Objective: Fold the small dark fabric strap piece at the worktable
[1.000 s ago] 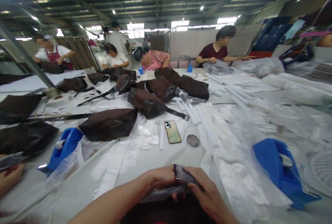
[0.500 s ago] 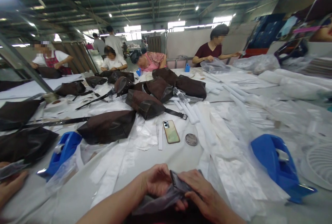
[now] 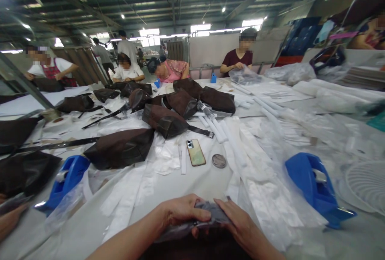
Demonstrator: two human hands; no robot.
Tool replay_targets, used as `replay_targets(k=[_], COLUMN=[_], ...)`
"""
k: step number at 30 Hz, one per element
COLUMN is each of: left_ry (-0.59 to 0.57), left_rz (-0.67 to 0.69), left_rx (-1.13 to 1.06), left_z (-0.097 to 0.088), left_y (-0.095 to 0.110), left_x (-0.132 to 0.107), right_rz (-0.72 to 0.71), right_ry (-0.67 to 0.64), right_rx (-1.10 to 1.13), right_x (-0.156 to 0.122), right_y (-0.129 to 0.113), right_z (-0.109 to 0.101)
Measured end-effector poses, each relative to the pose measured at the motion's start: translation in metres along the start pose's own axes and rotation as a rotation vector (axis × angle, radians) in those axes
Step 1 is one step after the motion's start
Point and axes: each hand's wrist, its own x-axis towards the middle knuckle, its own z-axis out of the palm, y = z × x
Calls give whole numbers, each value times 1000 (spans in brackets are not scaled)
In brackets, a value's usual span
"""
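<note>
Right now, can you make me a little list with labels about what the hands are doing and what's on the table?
Left hand: grips the plastic bag from the left
Right hand: grips the same bag from the right
Just ahead: phone, round metal disc
Sides: right tape dispenser, left tape dispenser, both blue
Farther back: brown bags on the table

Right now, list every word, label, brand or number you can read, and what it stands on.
No text can be read.
phone: no legible brand on its back.
round disc: marking too blurred.
blue tape dispenser: no lettering visible.
plastic-wrapped piece: no label visible.
</note>
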Motion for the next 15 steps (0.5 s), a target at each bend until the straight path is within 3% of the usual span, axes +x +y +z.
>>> replay_targets(k=[3,6,10,15], left_ry=[20,44,27,69], left_rz=[-6,2,42,75], left_rx=[23,68,105,65], left_z=[-1,1,7,10], left_y=[-3,-1,5,-4], left_x=[-1,-3,-6,-3], right_rz=[20,53,-20,-69], right_ry=[14,76,145,212], right_rx=[-47,-43,94,158], right_x=[-7,-3,14,23], right_y=[2,-15,-41,-48], right_z=[-2,-10,-15,-10])
